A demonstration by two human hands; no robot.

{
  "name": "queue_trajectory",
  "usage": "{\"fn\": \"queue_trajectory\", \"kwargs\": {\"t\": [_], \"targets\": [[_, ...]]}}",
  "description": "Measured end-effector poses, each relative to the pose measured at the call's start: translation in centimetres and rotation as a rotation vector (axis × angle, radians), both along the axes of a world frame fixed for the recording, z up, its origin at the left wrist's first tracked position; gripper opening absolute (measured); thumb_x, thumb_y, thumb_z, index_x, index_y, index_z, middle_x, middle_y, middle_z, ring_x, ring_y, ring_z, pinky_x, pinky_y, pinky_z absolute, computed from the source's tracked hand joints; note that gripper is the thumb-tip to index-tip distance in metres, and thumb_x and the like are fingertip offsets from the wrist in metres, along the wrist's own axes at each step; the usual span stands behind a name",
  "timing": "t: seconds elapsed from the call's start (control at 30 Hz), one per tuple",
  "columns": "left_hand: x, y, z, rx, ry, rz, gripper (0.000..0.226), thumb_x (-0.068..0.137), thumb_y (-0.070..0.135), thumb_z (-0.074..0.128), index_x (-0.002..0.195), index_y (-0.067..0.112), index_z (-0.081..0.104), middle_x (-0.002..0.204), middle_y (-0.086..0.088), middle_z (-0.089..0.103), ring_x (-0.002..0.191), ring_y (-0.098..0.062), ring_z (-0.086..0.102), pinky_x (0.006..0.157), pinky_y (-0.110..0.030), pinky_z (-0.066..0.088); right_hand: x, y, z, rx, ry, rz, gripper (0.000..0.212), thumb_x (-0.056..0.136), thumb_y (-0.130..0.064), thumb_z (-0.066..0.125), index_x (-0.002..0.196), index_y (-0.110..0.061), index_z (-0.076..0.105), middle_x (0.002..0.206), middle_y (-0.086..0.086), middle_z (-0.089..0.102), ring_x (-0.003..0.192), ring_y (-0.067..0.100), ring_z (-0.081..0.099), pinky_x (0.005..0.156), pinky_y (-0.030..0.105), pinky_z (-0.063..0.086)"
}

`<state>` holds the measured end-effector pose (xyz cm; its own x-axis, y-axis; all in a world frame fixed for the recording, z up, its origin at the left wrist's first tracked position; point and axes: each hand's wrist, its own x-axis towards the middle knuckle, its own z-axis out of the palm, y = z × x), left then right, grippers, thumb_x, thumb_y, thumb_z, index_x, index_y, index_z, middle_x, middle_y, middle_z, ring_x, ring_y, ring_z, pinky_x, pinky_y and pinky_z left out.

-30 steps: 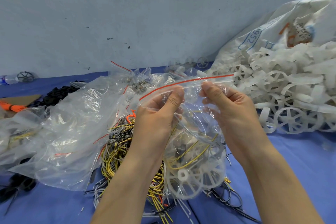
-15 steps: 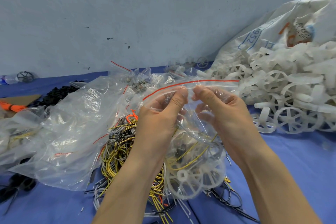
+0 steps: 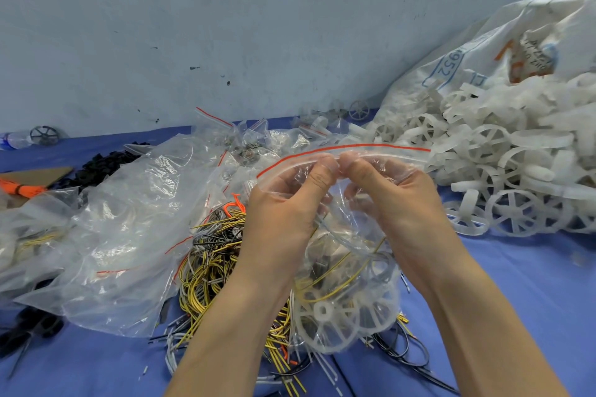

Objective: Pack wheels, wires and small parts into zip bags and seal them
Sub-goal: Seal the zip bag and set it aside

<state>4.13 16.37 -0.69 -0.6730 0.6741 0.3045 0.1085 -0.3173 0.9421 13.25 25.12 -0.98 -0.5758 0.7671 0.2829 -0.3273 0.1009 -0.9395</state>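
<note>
Pinching the zip strip of a clear zip bag (image 3: 351, 267), both hands sit at frame centre, held up over the blue counter (image 3: 516, 300). Left hand (image 3: 283, 213) grips the strip w/ thumb and fingers just left of mid-seal; right hand (image 3: 396, 200) grips it just right of that, thumbs nearly touching. Vs 1 s ago the hands were apart along the seal, w/ a gap between the thumbs; half a sec ago that gap had narrowed; now thumb tips meet at mid-strip. Red line of the zip strip (image 3: 380, 147) arcs over the fingertips, running from lower left up and out to the right, about as before.

Bag hangs below the hands, bottom resting on the wire pile (image 3: 209, 267). Inside it: white spoked wheels (image 3: 335, 319) at the bottom, plus yellow wire loops; other small parts too blurred to ID. Contents look unchanged from the earlier frames.

Around it, nothing shifted: crumpled empty clear bags (image 3: 129, 235) to the left, black parts heap (image 3: 103, 164) far left by the wall, orange tie bundle (image 3: 19, 187) at left edge, big heap of white wheels (image 3: 516, 177) spilling from a printed sack (image 3: 477, 51) on the right, loose wires (image 3: 412, 354) on the counter under the bag.
</note>
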Motion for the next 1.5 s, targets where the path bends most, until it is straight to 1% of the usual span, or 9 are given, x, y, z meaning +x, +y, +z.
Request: {"fn": "queue_trajectory", "kwargs": {"t": [0.27, 0.4, 0.6, 0.77, 0.87, 1.03, 1.17, 1.3, 1.5], "targets": [[0.1, 0.2, -0.1, 0.018, 0.030, 0.020, 0.015, 0.088, 0.029, 0.068, 0.081, 0.020, 0.078, 0.067, 0.010, 0.068, 0.064, -0.005, 0.058, 0.061, -0.017, 0.050, -0.1, -0.3, 0.0, 0.084, -0.004, -0.079, 0.022, 0.086, -0.029, 0.071, 0.071, -0.013, 0.075, 0.062, -0.009, 0.065, 0.062, 0.004, 0.057, 0.063, 0.013, 0.049], [0.1, 0.1, -0.1, -0.005, -0.014, 0.018, 0.015, 0.086, 0.036, 0.068, 0.077, 0.028, 0.078, 0.067, 0.008, 0.067, 0.066, -0.011, 0.058, 0.063, -0.025, 0.051, -0.1, -0.3, 0.1, 0.066, 0.000, -0.054, 0.021, 0.082, -0.037, 0.073, 0.076, -0.017, 0.078, 0.065, -0.008, 0.067, 0.063, 0.005, 0.059, 0.063, 0.015, 0.050], [0.2, 0.1, -0.2, 0.015, 0.033, 0.059, 0.016, 0.086, 0.040, 0.068, 0.078, 0.030, 0.078, 0.064, 0.008, 0.065, 0.059, -0.005, 0.056, 0.057, -0.019, 0.049, -0.1, -0.3, 0.1, 0.035, -0.001, -0.030, 0.026, 0.075, -0.043, 0.072, 0.079, -0.018, 0.078, 0.067, -0.006, 0.067, 0.066, 0.009, 0.060, 0.067, 0.022, 0.052], [0.0, 0.1, -0.1, 0.028, 0.098, 0.083, 0.018, 0.089, 0.031, 0.070, 0.073, 0.026, 0.077, 0.057, 0.004, 0.057, 0.053, -0.011, 0.047, 0.048, -0.017, 0.040, -0.1, -0.4, -0.1, 0.056, 0.019, -0.121, 0.014, 0.083, -0.032, 0.075, 0.075, -0.020, 0.076, 0.063, -0.009, 0.066, 0.060, 0.003, 0.060, 0.059, 0.011, 0.047], [-0.3, 0.0, -0.2, 0.021, 0.105, 0.081, 0.018, 0.090, 0.032, 0.069, 0.076, 0.023, 0.077, 0.064, -0.004, 0.055, 0.059, -0.015, 0.044, 0.051, -0.024, 0.040, -0.3, -0.2, -0.2, 0.004, 0.032, -0.180, 0.016, 0.082, -0.034, 0.077, 0.076, -0.019, 0.075, 0.065, -0.009, 0.067, 0.061, 0.004, 0.060, 0.060, 0.013, 0.048], [-1.5, -1.1, -0.7, 0.023, 0.160, 0.134, 0.018, 0.088, 0.039, 0.071, 0.080, 0.022, 0.074, 0.074, -0.009, 0.068, 0.067, -0.015, 0.059, 0.065, -0.032, 0.052, -0.1, 0.7, -0.3, -0.059, 0.070, -0.252, 0.013, 0.085, -0.030, 0.076, 0.076, -0.019, 0.076, 0.070, -0.007, 0.067, 0.062, 0.005, 0.058, 0.063, 0.017, 0.048], [-2.3, -2.0, -0.9, 0.038, 0.197, 0.201, 0.019, 0.085, 0.045, 0.070, 0.080, 0.027, 0.072, 0.070, 0.006, 0.064, 0.064, -0.009, 0.057, 0.062, -0.020, 0.051, 0.3, 1.0, -0.3, -0.072, 0.098, -0.256, 0.013, 0.084, -0.031, 0.076, 0.077, -0.020, 0.075, 0.074, -0.006, 0.068, 0.065, 0.008, 0.057, 0.062, 0.019, 0.048], [-2.3, -2.1, -0.8, 0.045, 0.188, 0.223, 0.020, 0.086, 0.046, 0.066, 0.076, 0.028, 0.064, 0.067, 0.005, 0.060, 0.065, -0.012, 0.056, 0.069, -0.035, 0.052, 0.3, 1.1, -0.3, -0.109, 0.118, -0.290, 0.014, 0.082, -0.036, 0.077, 0.079, -0.022, 0.075, 0.075, -0.010, 0.070, 0.064, 0.005, 0.059, 0.060, 0.017, 0.048], [-2.1, -1.6, -0.8, 0.058, 0.193, 0.233, 0.016, 0.087, 0.042, 0.061, 0.075, 0.032, 0.061, 0.068, 0.007, 0.060, 0.070, -0.007, 0.061, 0.073, -0.036, 0.052, 0.2, 1.4, -0.5, -0.188, 0.198, -0.373, 0.025, 0.085, -0.036, 0.075, 0.060, -0.029, 0.073, 0.072, -0.011, 0.070, 0.062, 0.004, 0.057, 0.059, 0.019, 0.048]]}}
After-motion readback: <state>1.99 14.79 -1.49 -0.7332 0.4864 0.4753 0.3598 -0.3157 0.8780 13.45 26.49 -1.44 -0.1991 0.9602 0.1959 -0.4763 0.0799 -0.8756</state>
